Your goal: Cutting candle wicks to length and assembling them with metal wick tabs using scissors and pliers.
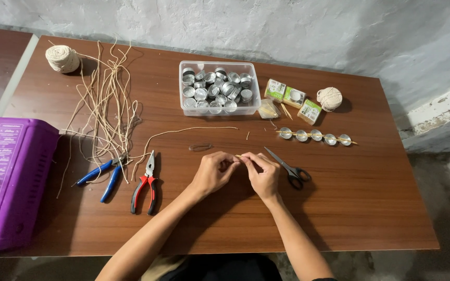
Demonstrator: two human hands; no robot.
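Observation:
My left hand (214, 171) and my right hand (261, 174) meet over the middle of the brown table (350, 208). Together they pinch a thin pale stick (239, 156) between the fingertips; most of it is hidden by the fingers. Black-handled scissors (290, 167) lie just right of my right hand. Red-handled pliers (146, 182) lie left of my left hand. A small wire loop (200, 147) rests just beyond my left hand.
A clear plastic tub (219, 87) of several metal tealight cups stands at the back. Several cups threaded on a skewer (316, 136), small boxes (292, 98), two twine balls (62, 58) (329, 98), loose cords (105, 104), blue-handled pliers (105, 177) and a purple case (6, 182) surround.

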